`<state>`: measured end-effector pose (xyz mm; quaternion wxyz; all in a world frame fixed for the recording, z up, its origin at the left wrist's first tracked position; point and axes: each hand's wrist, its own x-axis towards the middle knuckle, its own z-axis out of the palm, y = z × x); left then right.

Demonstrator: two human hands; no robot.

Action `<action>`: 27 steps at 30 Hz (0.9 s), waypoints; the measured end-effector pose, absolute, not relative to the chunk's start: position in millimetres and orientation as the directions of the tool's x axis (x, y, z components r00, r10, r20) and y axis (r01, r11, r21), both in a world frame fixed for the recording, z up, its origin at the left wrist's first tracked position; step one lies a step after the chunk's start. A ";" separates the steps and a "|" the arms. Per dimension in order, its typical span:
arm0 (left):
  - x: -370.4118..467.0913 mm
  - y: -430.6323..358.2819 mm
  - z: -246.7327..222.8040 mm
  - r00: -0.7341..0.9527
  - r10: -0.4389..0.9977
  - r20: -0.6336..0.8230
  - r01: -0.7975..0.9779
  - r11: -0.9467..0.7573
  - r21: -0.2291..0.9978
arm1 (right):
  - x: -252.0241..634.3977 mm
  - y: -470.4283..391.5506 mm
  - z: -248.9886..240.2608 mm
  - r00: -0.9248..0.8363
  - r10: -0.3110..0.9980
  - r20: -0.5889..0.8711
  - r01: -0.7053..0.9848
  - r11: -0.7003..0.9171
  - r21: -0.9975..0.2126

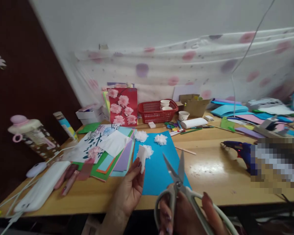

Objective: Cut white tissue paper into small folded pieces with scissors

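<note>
Between the thumb and fingers of my left hand [131, 184] is a small folded piece of white paper [142, 156], held upright over the blue sheet. My right hand [186, 212] grips a pair of scissors [178, 183] by the pale handles, and their blades are spread apart, pointing away from me. The blades are to the right of the white piece and do not touch it. On the blue sheet [159, 182] lie white ruffled paper flowers: one at the upper left [141, 136], another at the upper right [160, 139], and a third [149, 151] partly behind the held piece.
Left of the blue sheet are stacked coloured papers [120, 166], a white power bank-like block [42, 186] and a bottle [35, 135]. Behind stand a red card with pink flowers [123, 107] and a red basket [150, 116]. A glue gun [240, 151] lies at right.
</note>
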<state>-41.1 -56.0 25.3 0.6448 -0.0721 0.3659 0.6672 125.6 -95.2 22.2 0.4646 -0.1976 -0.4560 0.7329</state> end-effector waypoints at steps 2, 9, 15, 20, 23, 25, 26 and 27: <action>-40.3 -56.9 26.4 -0.165 0.785 -0.597 -0.915 0.104 0.389 | 114.1 -103.5 20.3 -0.443 0.885 0.145 -0.535 -0.131 -0.835; -36.8 -60.8 27.0 -0.171 0.772 -0.612 -0.889 0.146 0.433 | 118.1 -106.1 9.7 -0.331 0.931 0.155 -0.520 -0.043 -0.853; -38.8 -58.0 19.4 -0.195 0.811 -0.552 -0.831 0.163 0.533 | 123.1 -93.8 21.0 -0.305 0.934 0.184 -0.325 0.079 -0.942; -45.0 -54.2 15.9 -0.310 0.852 -0.423 -0.791 0.016 0.612 | 164.7 -62.0 13.5 -0.107 0.978 0.177 0.097 0.187 -0.978; -48.3 -54.5 14.9 -0.335 0.888 -0.314 -0.752 -0.051 0.657 | 191.9 -47.2 -0.4 0.099 0.979 0.181 0.578 0.091 -0.811; -49.7 -55.6 13.9 -0.330 0.908 -0.258 -0.724 -0.068 0.687 | 202.1 -41.9 -7.6 0.149 0.967 0.205 0.750 0.024 -0.661; -50.1 -56.3 13.3 -0.327 0.915 -0.236 -0.706 -0.071 0.704 | 205.0 -40.4 -10.2 0.165 0.961 0.222 0.805 -0.002 -0.593; -50.4 -57.1 12.9 -0.325 0.921 -0.215 -0.687 -0.074 0.723 | 206.9 -39.2 -12.3 0.175 0.954 0.241 0.846 -0.021 -0.532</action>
